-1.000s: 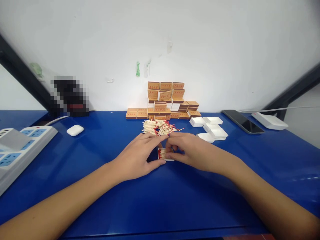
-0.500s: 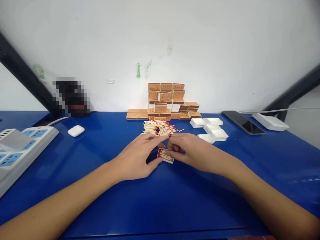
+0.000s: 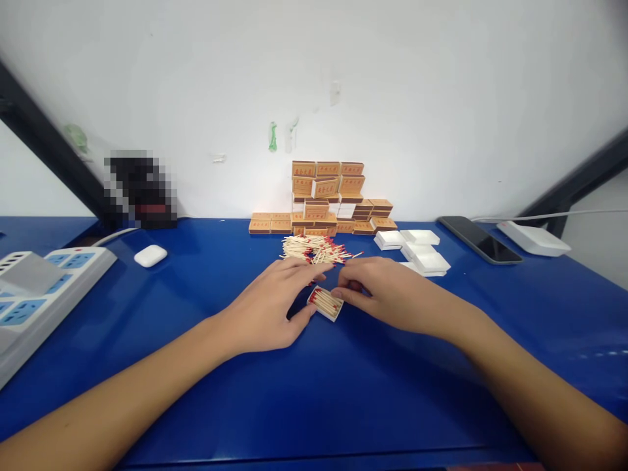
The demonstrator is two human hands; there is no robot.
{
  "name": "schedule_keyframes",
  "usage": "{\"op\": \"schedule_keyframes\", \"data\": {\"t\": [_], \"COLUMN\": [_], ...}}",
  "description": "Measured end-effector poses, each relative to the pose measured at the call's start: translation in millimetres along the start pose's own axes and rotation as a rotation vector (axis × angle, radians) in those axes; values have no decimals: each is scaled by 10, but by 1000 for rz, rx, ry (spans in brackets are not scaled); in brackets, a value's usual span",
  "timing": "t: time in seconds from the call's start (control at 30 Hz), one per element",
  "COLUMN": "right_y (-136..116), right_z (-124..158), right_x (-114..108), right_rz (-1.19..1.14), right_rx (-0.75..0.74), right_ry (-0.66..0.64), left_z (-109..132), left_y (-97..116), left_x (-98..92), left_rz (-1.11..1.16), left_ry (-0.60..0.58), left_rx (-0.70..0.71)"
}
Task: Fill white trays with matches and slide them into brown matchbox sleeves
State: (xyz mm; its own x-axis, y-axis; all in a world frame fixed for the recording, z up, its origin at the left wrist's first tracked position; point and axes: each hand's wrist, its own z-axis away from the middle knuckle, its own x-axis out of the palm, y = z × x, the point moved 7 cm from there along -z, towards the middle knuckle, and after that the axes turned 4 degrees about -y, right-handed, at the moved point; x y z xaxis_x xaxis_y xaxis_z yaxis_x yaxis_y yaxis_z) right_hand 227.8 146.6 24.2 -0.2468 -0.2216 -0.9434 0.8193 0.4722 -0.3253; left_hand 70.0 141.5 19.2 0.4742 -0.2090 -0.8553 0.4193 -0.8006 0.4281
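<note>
1. left hand point(image 3: 269, 307): thumb and fingers spread wide, the thumb tip touching the near left edge of the match tray point(image 3: 334, 319).
2. right hand point(image 3: 387, 291): fingers curled, thumb at the tray's right end; whether it grips anything cannot be told.
3. the match tray lies between the hands on the blue surface point(image 3: 314, 392), set at a slant; its matches point(image 3: 325, 301) lie side by side, red heads to the left.
4. beyond the fingertips: a loose match pile point(image 3: 314, 247), heads pointing in several directions.
5. behind the pile: orange matchboxes point(image 3: 324, 188), stacked in tiers before the white wall point(image 3: 196, 98).
6. right of the pile: white box pieces point(image 3: 428, 260), then a dark phone point(image 3: 481, 240).
7. far left: a white case point(image 3: 150, 256) and a power strip point(image 3: 73, 275).
</note>
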Motion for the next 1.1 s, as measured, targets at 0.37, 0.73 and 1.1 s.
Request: {"op": "schedule_keyframes", "data": {"t": [0.37, 0.73, 1.1], "right_y": [-115, -190, -140], "right_z": [-1, -7, -22], "right_x": [-15, 34, 139], "right_rz": [-44, -98, -101], "right_rx": [-43, -69, -42], "right_ry": [88, 68, 38], "left_z": [2, -15, -10], "left_y": [-4, 35, -2], "left_x": [2, 29, 72], "left_rz": [-18, -29, -42], "left_ry": [21, 15, 8], "left_rx": [13, 35, 19]}}
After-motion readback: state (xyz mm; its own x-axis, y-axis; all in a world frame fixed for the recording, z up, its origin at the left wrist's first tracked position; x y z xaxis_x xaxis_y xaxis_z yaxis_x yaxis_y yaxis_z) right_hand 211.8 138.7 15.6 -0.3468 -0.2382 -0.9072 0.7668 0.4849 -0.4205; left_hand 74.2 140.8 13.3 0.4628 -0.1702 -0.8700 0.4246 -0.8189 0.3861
